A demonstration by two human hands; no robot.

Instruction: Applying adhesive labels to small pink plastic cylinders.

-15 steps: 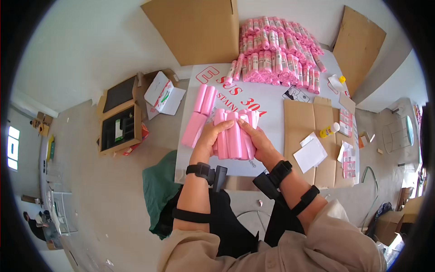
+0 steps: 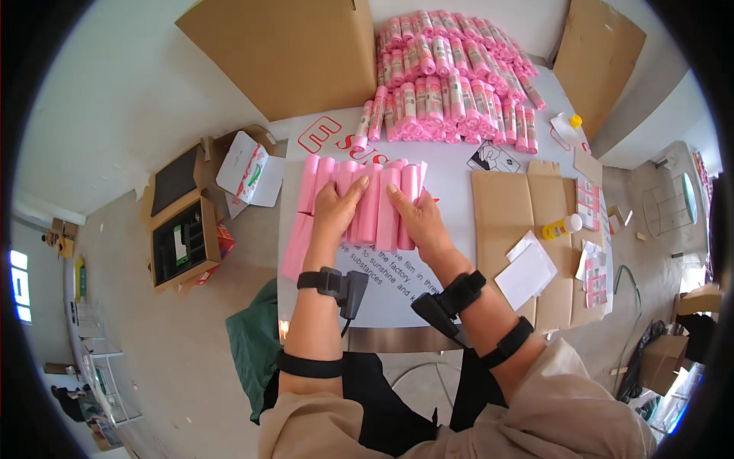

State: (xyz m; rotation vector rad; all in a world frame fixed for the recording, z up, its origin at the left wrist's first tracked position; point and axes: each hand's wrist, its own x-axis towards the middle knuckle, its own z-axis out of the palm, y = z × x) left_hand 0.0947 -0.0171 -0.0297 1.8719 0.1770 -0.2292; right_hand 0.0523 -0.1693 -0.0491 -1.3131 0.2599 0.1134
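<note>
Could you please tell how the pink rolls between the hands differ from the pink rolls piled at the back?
The rolls between the left hand and right hand show plain pink sides, while the piled rolls carry pale printed bands. The rolls between the hands make one small bunch; the piled rolls are far more numerous, stacked in tiers. Both are pink and elongated.

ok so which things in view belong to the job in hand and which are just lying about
Likely in the job:
plain glossy pink rolls, between the left hand and right hand
heaped pink rolls with printed labels
pink-and-white printed paper slips, probably

Likely lying about:
crumpled green cloth
open brown cardboard box with black lining
white folded carton
</note>
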